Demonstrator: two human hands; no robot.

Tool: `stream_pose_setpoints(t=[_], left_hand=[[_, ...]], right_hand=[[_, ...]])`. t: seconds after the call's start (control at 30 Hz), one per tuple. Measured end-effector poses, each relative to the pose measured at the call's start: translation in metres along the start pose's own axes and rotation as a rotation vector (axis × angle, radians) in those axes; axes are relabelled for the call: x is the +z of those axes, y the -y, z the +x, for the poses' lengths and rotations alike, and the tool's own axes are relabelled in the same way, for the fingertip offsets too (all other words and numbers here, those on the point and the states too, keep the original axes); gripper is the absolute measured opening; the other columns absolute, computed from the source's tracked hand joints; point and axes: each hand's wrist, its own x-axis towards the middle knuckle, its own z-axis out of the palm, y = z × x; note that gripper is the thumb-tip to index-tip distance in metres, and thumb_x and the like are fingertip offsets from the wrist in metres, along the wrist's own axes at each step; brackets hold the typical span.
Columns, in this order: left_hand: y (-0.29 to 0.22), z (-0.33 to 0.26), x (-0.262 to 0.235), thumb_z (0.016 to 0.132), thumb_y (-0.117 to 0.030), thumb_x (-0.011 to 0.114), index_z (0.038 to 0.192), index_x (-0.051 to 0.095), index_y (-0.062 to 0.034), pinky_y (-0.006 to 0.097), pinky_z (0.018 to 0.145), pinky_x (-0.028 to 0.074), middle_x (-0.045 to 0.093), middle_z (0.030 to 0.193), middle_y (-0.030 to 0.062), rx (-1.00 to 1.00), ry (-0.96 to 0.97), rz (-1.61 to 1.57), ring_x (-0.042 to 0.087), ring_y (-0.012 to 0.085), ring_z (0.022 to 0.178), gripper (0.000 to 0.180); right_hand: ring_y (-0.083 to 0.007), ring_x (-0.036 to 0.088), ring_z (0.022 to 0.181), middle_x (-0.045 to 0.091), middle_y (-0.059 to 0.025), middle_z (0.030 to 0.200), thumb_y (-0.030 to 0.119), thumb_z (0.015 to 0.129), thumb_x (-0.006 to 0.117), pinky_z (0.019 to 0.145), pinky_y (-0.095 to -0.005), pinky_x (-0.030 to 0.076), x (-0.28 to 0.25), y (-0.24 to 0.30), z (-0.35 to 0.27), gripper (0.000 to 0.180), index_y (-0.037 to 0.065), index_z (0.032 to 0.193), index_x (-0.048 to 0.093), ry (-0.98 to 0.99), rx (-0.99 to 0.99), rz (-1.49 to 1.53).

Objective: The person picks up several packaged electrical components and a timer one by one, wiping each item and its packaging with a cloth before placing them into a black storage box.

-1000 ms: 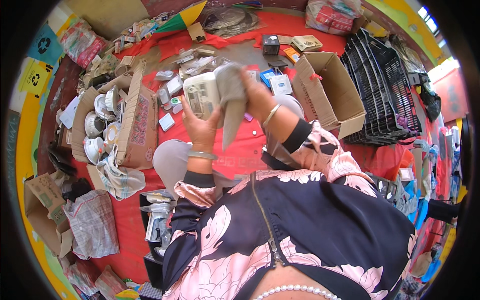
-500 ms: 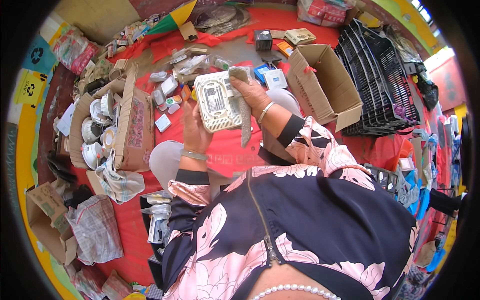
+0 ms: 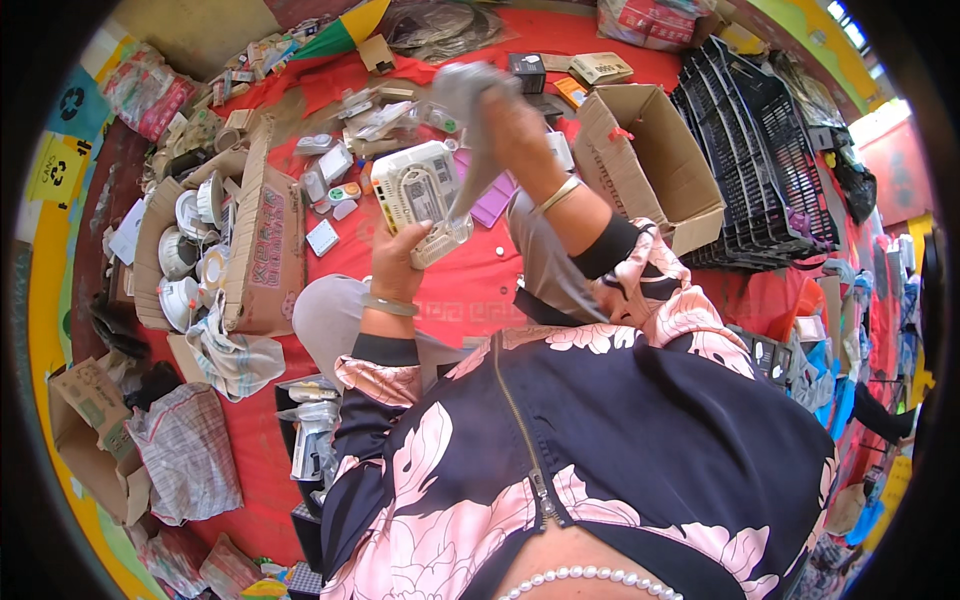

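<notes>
My left hand (image 3: 397,262) grips a white plastic device (image 3: 420,188), a router-like box with a vented face and a label. The thumb lies across its near edge and the box is tilted, with ports showing along one side. My right hand (image 3: 522,138), smeared by motion, is raised to the right of the device and closed round a grey cloth (image 3: 468,95). The lower end of the cloth trails down by the device's right edge; whether it touches is hard to tell. Beneath lies a flat purple piece (image 3: 490,203) on the red sheet.
At left, a cardboard box (image 3: 270,255) holds round white light fittings (image 3: 180,252). Small plastic parts (image 3: 335,160) lie beyond my left hand. An open cardboard box (image 3: 650,165) and black plastic crates (image 3: 750,160) stand at right. A checked sack (image 3: 188,455) sits lower left.
My right hand has lifted the cloth up and away from the device's right side. My left hand has turned and tilted the device, its thumb now over the edge. The purple piece has come into sight.
</notes>
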Motion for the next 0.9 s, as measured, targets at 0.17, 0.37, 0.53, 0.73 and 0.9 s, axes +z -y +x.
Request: stream_pose_setpoints(t=[0.17,0.37,0.53,0.73,0.9], left_hand=[[0.018,-0.005,0.009,0.071,-0.007,0.063,0.108,0.052,0.0024,0.027,0.07,0.049,0.06,0.094,0.0079,0.115,-0.039,0.425,0.059,0.0139,0.083,0.04],[0.012,-0.005,0.005,0.071,-0.004,0.055,0.113,0.048,0.0022,0.03,0.074,0.051,0.059,0.098,0.0089,-0.007,0.095,0.257,0.061,0.0184,0.085,0.043],[0.008,-0.009,0.002,0.071,-0.002,0.052,0.116,0.047,0.0025,0.033,0.079,0.051,0.058,0.105,0.0115,0.003,0.074,0.204,0.061,0.0217,0.091,0.045],[-0.004,-0.009,-0.002,0.084,-0.013,0.054,0.127,0.042,-0.003,0.043,0.091,0.047,0.054,0.119,0.0121,-0.007,0.03,-0.323,0.055,0.0277,0.108,0.046],[0.003,0.007,0.002,0.091,-0.043,0.046,0.132,0.04,-0.0146,0.047,0.097,0.041,0.046,0.131,0.0074,0.012,0.049,-0.43,0.048,0.0269,0.118,0.05]], right_hand=[[-0.0323,0.06,0.083,0.063,-0.0122,0.092,0.042,0.084,0.053,0.07,-0.0406,0.048,0.046,0.018,-0.019,0.035,0.014,0.103,0.062,0.226,-0.527,-0.567],[-0.0354,0.06,0.08,0.063,-0.0173,0.086,0.043,0.087,0.046,0.07,-0.0436,0.048,0.042,0.001,-0.01,0.037,0.012,0.1,0.061,0.27,-0.022,-0.402],[-0.0387,0.06,0.088,0.063,-0.0227,0.092,0.046,0.087,0.049,0.075,-0.0421,0.047,0.0,-0.054,0.02,0.046,0.004,0.099,0.063,0.044,0.196,-0.374],[-0.0331,0.061,0.091,0.064,-0.0178,0.096,0.05,0.085,0.052,0.08,-0.0371,0.047,-0.023,-0.059,0.044,0.048,0.009,0.107,0.061,-0.122,0.192,-0.124],[-0.0339,0.042,0.122,0.044,-0.0149,0.132,0.035,0.088,0.05,0.101,-0.0407,0.035,0.042,-0.016,0.006,0.042,0.013,0.124,0.049,0.495,-0.214,-0.444]])
